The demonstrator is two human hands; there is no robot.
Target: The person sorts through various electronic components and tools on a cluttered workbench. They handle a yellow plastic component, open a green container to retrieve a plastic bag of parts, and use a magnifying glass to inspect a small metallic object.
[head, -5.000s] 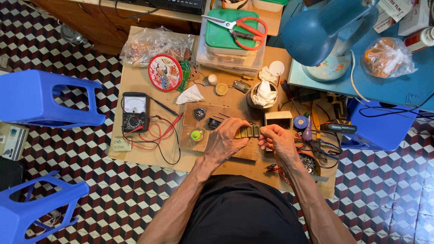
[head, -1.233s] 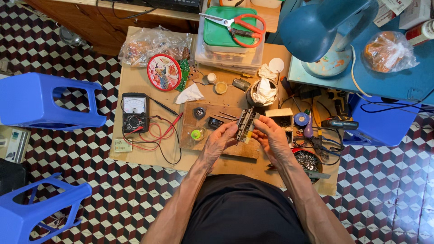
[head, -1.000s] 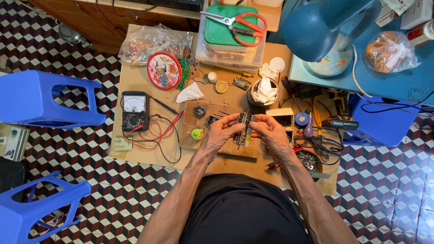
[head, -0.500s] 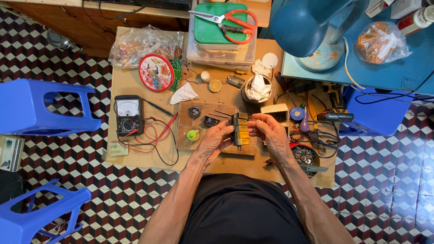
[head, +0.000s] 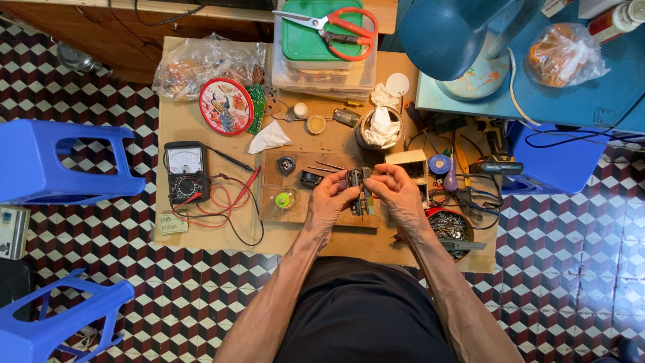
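Since five seconds ago, small circuit board (head: 357, 190) has turned from flat to on edge above wooden work block (head: 316, 191). Left hand (head: 332, 198) and right hand (head: 398, 195) both pinch it. Risk: loosened pinch drops it onto tweezers (head: 329, 165) below.

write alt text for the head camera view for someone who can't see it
Seen from above, a person's left hand and right hand hold a small dark electronic part between them over a cluttered low work table. A multimeter with red leads lies to the left, scissors on a green-lidded box above.
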